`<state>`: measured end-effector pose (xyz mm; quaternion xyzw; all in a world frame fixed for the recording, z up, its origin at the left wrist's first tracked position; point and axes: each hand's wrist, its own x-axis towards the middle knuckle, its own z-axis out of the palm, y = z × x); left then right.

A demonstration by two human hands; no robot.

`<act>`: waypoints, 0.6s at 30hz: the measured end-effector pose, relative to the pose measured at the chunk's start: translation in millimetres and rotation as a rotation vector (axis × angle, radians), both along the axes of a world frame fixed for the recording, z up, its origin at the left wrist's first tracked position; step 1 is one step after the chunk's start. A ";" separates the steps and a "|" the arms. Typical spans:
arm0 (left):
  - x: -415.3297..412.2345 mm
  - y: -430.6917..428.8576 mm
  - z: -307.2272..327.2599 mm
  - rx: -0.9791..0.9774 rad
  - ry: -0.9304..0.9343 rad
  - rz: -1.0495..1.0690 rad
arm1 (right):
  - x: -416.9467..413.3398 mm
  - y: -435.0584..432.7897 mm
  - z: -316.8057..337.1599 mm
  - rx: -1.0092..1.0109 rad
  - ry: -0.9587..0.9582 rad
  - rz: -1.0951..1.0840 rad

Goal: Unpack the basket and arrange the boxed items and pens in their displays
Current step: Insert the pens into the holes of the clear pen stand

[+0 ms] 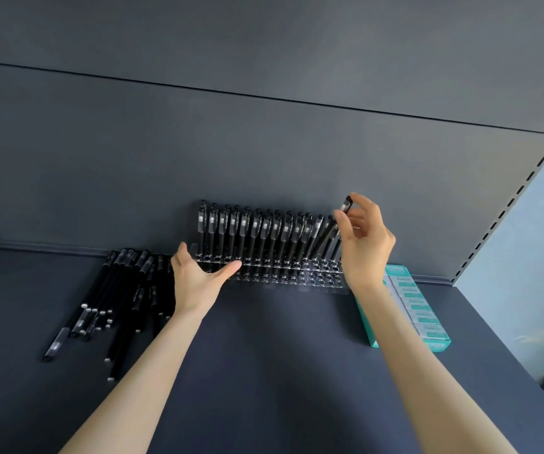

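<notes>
A clear acrylic pen display [283, 276] stands against the back panel of the dark shelf, its rear rows filled with several upright black pens [257, 234]. My right hand [363, 244] pinches one black pen [345, 206] by its cap end, above the display's right end. My left hand [198, 278] is spread, fingers straight, with its thumb and fingertips at the display's left front edge. A loose pile of black pens [120, 299] lies on the shelf to the left of that hand.
A teal and white display box [417, 309] of small boxed items lies on the shelf at the right, behind my right forearm. The shelf's slotted upright [512, 204] bounds the right side. The basket is not in view.
</notes>
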<state>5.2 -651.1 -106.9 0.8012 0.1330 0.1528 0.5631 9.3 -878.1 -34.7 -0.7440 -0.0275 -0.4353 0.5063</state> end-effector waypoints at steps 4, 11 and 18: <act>3.3 0.9 -2.9 0.001 -0.022 0.015 | 4.0 3.5 -3.7 -0.014 0.032 0.007; 3.6 2.3 -6.5 0.027 -0.050 0.027 | 2.1 4.0 -18.3 -0.176 0.135 0.012; 3.4 2.5 -5.3 0.036 -0.033 0.039 | 2.5 4.2 -17.1 -0.342 0.250 -0.023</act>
